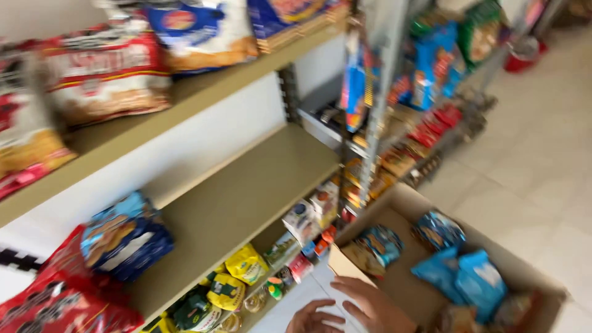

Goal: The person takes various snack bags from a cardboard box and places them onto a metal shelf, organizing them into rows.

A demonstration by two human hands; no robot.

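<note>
Cardboard box (394, 216) of blue snack bags (475, 280), right hand (370, 305) spread open on its flap, left hand (311, 319) open, empty, just beside

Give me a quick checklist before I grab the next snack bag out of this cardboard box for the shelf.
1. Cardboard box open: ok, flaps are up and the inside shows.
2. Bags left inside: ok, blue snack bags lie in it.
3. Hands free: ok, the right hand rests on the box's near flap and the left hand beside it looks empty, though part is cut off.
4. Room on the middle shelf: ok, a long bare stretch right of the blue bag.
5. Bags already on the shelf standing steady: cannot tell, the picture is blurred.
</note>
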